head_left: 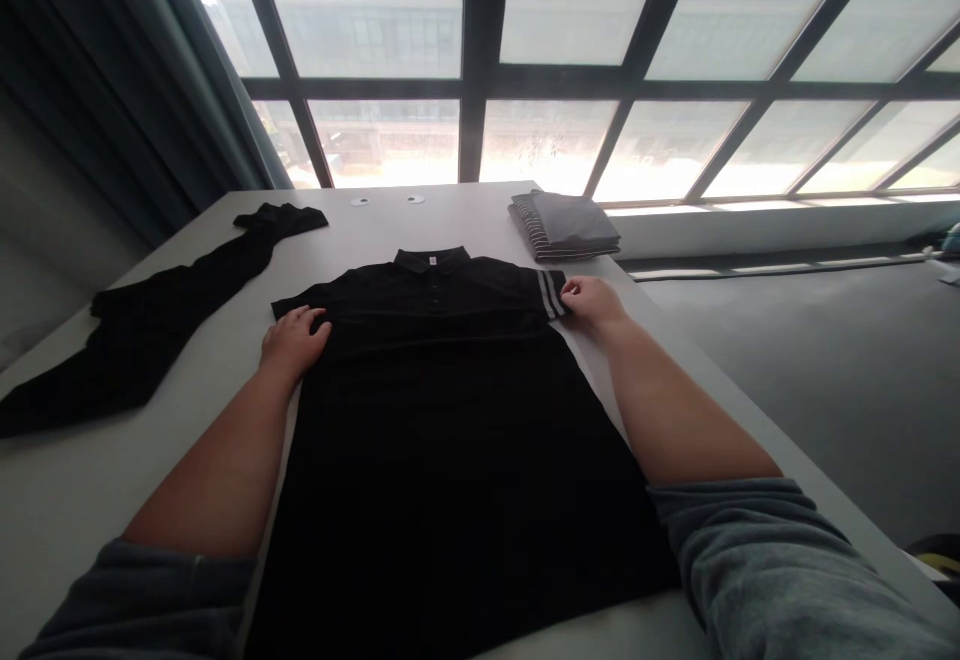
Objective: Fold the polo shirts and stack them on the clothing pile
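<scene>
A black polo shirt point(450, 420) lies spread out flat, front side up, with its collar at the far end and its hem toward me. Two light stripes cross its right-hand sleeve. My left hand point(296, 340) rests on the shirt at the underarm by the left-hand sleeve, fingers lying loosely apart. At the other side, my right hand point(592, 302) pinches the edge of the striped sleeve between thumb and fingers. The far part of the left-hand sleeve shows beyond my left fingers.
The shirt lies on a white table point(360, 240). Crumpled black clothing point(172, 320) stretches along the left side. A stack of folded grey and striped clothes point(564, 225) sits at the far right edge. Two round cable covers are at the back, before large windows and a dark curtain point(127, 70).
</scene>
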The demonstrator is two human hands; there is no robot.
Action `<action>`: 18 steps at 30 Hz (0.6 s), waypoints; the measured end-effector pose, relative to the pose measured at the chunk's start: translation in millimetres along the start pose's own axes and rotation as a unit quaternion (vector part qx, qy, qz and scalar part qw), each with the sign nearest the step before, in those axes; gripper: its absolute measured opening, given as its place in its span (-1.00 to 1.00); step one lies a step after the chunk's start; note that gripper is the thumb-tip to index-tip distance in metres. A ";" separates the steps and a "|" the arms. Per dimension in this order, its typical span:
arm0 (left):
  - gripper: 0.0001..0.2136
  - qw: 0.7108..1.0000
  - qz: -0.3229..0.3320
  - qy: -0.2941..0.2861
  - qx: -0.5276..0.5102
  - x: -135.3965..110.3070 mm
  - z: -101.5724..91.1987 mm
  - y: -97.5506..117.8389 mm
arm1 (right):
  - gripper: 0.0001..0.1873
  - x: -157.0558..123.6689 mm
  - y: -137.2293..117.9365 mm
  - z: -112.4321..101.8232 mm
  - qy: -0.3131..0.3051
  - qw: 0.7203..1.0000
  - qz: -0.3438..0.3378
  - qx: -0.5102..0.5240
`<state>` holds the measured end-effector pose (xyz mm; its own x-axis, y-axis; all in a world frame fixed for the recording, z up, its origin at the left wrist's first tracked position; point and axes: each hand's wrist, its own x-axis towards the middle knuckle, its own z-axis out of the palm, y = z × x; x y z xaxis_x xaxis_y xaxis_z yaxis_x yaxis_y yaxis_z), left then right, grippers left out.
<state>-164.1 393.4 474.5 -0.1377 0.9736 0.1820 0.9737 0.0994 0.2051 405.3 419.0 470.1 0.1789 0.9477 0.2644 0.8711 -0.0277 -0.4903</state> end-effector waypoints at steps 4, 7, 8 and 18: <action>-0.45 1.000 0.000 -0.008 0.011 0.3 1.2 -1.8 | -0.87 -0.1 16.5 -9.7 -0.042 0.992 0.031 -0.114; -0.41 0.999 -0.009 -0.032 0.017 -0.7 -4.1 1.1 | -0.89 0.1 10.7 -14.3 -0.024 0.985 0.015 -0.172; -0.40 0.999 -0.018 -0.041 0.022 -1.6 -7.4 3.5 | -0.86 0.3 4.4 -14.7 -0.007 0.983 -0.007 -0.184; -0.34 0.997 0.039 0.005 0.062 -16.5 -15.3 34.8 | -0.23 -2.3 -18.1 38.4 -0.139 0.982 -0.078 -0.106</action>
<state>-130.8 377.7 493.4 -0.0616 0.9772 0.2032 0.9964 0.0483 0.0699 371.6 429.5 446.5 -0.0703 0.9950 0.0712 0.9588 0.0871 -0.2703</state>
